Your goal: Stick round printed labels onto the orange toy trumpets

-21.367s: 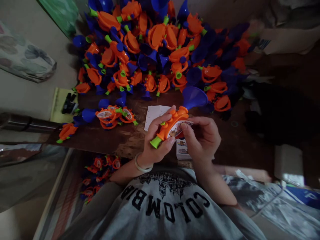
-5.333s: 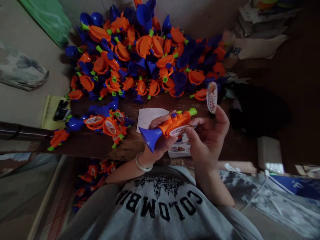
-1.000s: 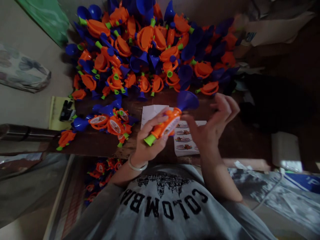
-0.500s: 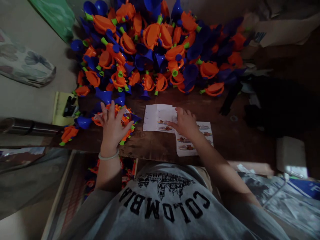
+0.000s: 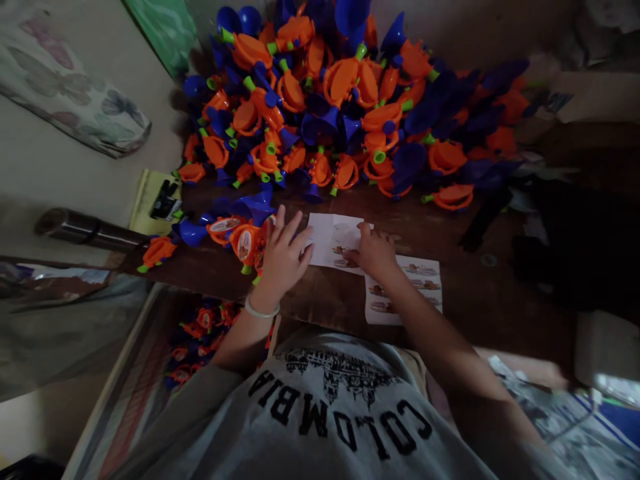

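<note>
Left of centre, the left hand (image 5: 283,260) spreads its fingers apart; beside it at mid-frame, white paper (image 5: 321,237) looks light, limp, best held by an edge; whether the right hand (image 5: 377,253) pinches it, I cannot tell

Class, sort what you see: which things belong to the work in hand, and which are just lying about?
Apparently in use:
white paper sheets of oval stickers
orange-and-blue plastic toy trumpets

Seemingly lying about:
dark shiny cylinder
yellow paper
</note>
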